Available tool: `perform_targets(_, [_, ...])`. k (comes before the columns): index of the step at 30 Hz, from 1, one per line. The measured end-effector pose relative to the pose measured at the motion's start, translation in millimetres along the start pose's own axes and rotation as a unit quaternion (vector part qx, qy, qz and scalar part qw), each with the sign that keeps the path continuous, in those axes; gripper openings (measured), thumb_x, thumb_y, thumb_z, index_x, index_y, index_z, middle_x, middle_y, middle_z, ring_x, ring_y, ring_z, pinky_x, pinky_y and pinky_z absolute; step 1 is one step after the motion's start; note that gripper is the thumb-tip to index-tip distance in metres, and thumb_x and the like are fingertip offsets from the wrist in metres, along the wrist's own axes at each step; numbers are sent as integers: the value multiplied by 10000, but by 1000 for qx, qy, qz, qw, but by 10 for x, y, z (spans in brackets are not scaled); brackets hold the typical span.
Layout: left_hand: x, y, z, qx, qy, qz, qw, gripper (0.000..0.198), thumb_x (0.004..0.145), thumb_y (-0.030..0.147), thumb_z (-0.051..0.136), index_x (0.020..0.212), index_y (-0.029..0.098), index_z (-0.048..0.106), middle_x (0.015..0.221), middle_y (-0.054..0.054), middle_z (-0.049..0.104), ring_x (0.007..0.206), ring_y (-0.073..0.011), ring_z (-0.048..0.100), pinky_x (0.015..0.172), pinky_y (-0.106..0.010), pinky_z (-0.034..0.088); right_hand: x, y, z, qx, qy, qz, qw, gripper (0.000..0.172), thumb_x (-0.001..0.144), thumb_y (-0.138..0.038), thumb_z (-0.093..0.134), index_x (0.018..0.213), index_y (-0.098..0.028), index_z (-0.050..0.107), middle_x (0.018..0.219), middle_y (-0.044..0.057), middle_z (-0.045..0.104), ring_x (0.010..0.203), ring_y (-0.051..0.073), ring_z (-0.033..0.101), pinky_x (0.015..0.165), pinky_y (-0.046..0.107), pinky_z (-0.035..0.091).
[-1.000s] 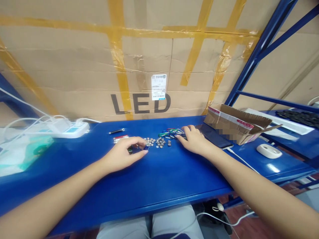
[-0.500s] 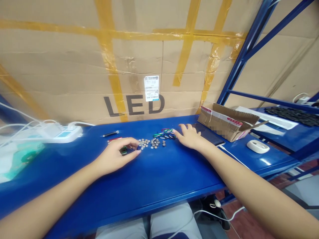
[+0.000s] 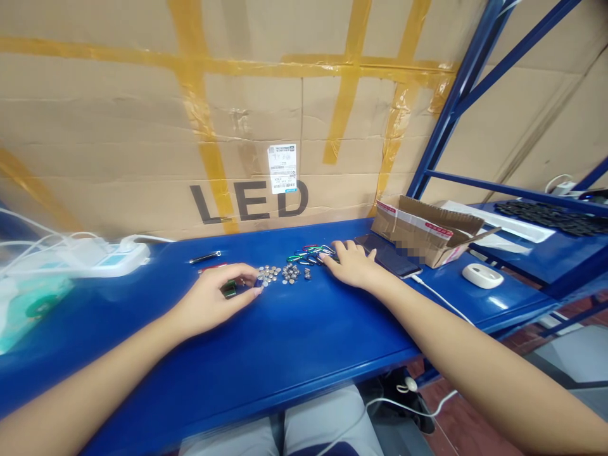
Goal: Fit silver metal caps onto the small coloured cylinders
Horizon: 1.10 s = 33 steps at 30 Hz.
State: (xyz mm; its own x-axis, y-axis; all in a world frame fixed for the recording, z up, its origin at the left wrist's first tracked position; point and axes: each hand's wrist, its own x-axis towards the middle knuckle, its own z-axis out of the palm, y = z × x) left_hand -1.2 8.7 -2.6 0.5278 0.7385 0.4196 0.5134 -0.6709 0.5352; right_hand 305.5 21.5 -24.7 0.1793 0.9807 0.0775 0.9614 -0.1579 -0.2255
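Note:
My left hand [image 3: 213, 296] is curved, its thumb and fingertips closed on a small dark-blue piece [image 3: 259, 282], mostly hidden. Green cylinder-like pieces [image 3: 230, 289] show in the gap of that hand. Just right of its fingertips lie a loose group of small silver discs [image 3: 269, 275] and a pile of small silver metal parts [image 3: 291, 273]. My right hand [image 3: 352, 263] lies palm down with its fingers apart, its thumb side at a bunch of colored carabiner-like clips [image 3: 306, 255]. Behind the left hand are a black stick-like piece [image 3: 205, 257] and a partly covered red one [image 3: 209, 268].
A phone [image 3: 389, 254] with a white cable lies by the right hand. Beyond it stands an open cardboard box [image 3: 422, 231], with a white mouse [image 3: 482, 275] at right. A power strip [image 3: 118, 259] sits at left on the blue table [image 3: 285, 342]; a large carton [image 3: 142, 145] stands behind.
The whole view has shifted slightly, so things appear a little further left. My right hand has slid slightly over the clips, its fingers lower; the left hand keeps its pose.

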Motion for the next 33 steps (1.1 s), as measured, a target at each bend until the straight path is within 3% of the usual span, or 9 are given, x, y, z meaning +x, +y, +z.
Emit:
perform_targets(24, [-6, -29, 11, 5, -1, 8, 1000, 269, 843, 451, 691, 967, 214, 723, 986, -57, 770, 868, -213, 722, 856, -328, 602, 71, 81, -98, 17, -1, 29, 999, 644, 960, -632, 313, 1438, -222, 449, 1466, 218, 439, 1356, 442, 422, 1063, 702, 299])
perform_targets(29, [7, -17, -2, 5, 3, 2, 1000, 284, 844, 462, 687, 967, 209, 720, 984, -61, 771, 868, -214, 725, 863, -328, 601, -51, 113, -211, 27, 21, 15, 999, 603, 958, -591, 381, 1401, -194, 485, 1465, 220, 429, 1339, 431, 442, 1051, 632, 375])
perform_targets(33, [-2, -21, -9, 5, 4, 0, 1000, 303, 849, 492, 681, 962, 214, 720, 987, -65, 768, 875, -225, 720, 871, -346, 598, -242, 358, -386, 18, 78, 16, 997, 587, 962, -523, 433, 1426, -165, 424, 1488, 225, 397, 1353, 384, 438, 1070, 521, 403])
